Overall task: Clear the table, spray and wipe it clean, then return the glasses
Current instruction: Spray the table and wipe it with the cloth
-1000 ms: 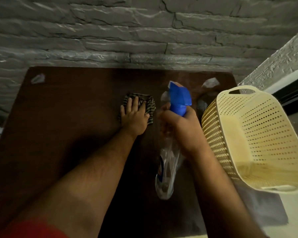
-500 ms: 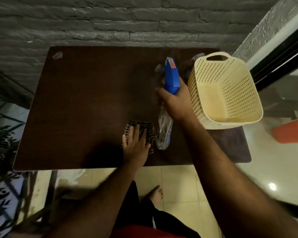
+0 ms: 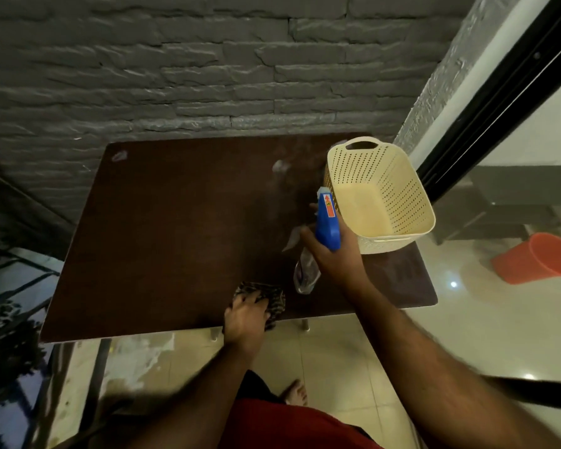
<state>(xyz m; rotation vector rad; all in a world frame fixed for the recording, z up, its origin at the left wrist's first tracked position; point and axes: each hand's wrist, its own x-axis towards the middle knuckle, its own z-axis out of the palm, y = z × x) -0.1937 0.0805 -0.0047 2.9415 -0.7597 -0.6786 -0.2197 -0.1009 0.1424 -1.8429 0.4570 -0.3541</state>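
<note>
Table (image 3: 175,241) is cleared and we judge spraying underway: our right hand (image 3: 332,254) grips the spray bottle (image 3: 327,226), our left hand (image 3: 245,315) clutches the cloth (image 3: 274,298); wiping and glasses remain.

The worktop (image 3: 175,228) is a dark brown rectangle set against a grey brick wall, with pale wet patches on its far right part. A spray bottle (image 3: 327,226), blue trigger head above a clear body, is gripped in the right hand (image 3: 334,254) above the worktop's right side, nozzle pointing toward the wall. A dark patterned cloth (image 3: 274,301) lies at the near edge, partly under the left hand (image 3: 245,314), whose fingers curl over it
</note>
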